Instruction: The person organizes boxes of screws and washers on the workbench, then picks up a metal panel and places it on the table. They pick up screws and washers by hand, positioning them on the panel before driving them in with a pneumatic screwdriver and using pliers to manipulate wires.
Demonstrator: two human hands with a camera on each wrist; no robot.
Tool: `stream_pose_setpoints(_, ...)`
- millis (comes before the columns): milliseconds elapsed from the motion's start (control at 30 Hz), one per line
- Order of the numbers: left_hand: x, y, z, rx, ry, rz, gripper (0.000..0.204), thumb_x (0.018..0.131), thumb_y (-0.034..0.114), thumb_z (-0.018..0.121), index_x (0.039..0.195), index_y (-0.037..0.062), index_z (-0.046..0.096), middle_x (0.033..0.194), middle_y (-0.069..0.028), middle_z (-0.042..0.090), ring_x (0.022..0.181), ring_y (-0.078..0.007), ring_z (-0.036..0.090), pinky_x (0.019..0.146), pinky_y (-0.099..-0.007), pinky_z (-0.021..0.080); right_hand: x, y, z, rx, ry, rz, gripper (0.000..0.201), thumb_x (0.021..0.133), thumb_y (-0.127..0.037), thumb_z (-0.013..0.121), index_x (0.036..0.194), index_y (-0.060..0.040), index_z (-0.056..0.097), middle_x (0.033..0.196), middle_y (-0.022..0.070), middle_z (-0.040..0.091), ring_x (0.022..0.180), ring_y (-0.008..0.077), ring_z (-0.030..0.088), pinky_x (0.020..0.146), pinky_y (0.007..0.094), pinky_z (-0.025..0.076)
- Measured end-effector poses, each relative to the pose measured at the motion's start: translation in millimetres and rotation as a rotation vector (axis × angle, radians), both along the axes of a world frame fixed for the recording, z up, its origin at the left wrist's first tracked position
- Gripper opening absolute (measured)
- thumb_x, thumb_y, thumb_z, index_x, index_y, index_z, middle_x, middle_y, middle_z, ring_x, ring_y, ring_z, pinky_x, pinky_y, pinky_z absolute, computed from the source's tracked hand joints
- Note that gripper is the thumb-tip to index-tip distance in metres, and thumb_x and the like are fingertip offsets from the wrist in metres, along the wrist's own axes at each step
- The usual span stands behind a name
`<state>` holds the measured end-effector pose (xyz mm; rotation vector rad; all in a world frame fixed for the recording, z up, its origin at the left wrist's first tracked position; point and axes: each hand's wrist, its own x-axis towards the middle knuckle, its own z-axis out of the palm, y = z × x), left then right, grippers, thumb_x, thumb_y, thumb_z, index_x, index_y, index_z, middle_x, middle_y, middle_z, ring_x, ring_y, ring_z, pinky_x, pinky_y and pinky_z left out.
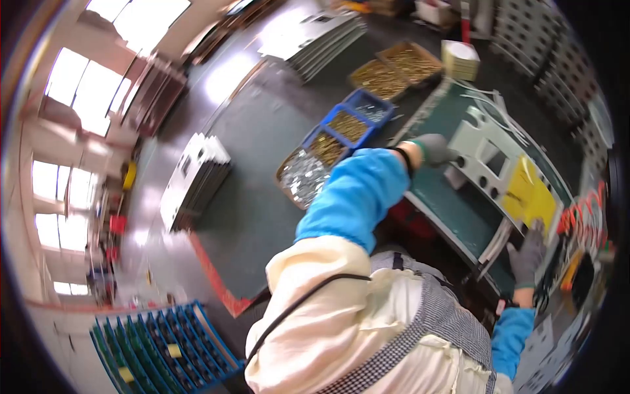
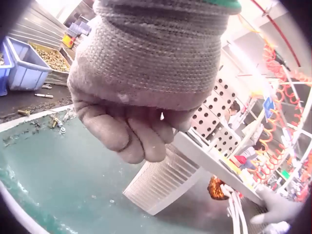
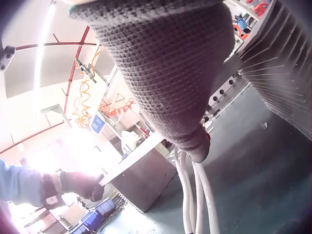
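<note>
A pale metal panel (image 1: 482, 148) with round holes and a rectangular cutout has a yellow sheet (image 1: 530, 194) on one end. My gloved left hand (image 1: 434, 150) grips the panel's far end; its fingers (image 2: 129, 139) are curled in the left wrist view. At the yellow end, my gloved right hand (image 1: 528, 253) holds the edge, fingers on top and thumb apart. Under the panel, a ribbed metal part (image 2: 163, 180) shows on the green surface (image 2: 73, 170). White cables (image 3: 197, 200) hang below my right hand (image 3: 170, 73), whose fingertips are largely hidden in the right wrist view.
Blue bins (image 1: 348, 126) and cardboard boxes (image 1: 410, 62) of small metal parts stand beyond my left arm. Stacked panels (image 1: 197, 174) rest on the dark table (image 1: 256, 138). Red coiled hoses (image 1: 587, 217) are beyond the right hand. Loose screws (image 2: 54, 123) lie at the green surface's edge.
</note>
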<state>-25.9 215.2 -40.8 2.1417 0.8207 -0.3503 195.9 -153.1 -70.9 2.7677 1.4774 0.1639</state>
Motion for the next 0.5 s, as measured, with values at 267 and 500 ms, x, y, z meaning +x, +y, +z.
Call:
stream_pose_setpoints(267, 4, -1, -22, 0.195, -0.022, -0.06, 0.046, 0.095, 0.044, 0.048, 0.087, 0.0073, 0.073, 0.083, -0.0158, 0.069, 0.083, -0.0338, 0.065, 0.079, -0.0411, 0.051, -1, 8, 6, -0.128, -0.047, -0.03, 0.102, 0.07, -0.025, 0.079, 0.15, -0.0023, 0.021, 0.155, 0.0168, 0.028, 0.143, 0.0329, 0.028, 0.117, 0.0436, 0.023)
stream_pose_setpoints(500, -192, -45, 26, 0.063, -0.39, 0.661, 0.037, 0.091, 0.024, 0.061, 0.12, 0.001, 0.062, 0.105, -0.0092, 0.068, 0.096, -0.016, 0.062, 0.085, -0.0292, 0.048, 1, 0, 19, 0.006, -0.021, 0.127, 0.089, 0.075, -0.021, 0.075, 0.15, -0.0091, 0.028, 0.152, 0.0151, 0.034, 0.139, 0.0354, 0.034, 0.115, 0.0458, 0.025)
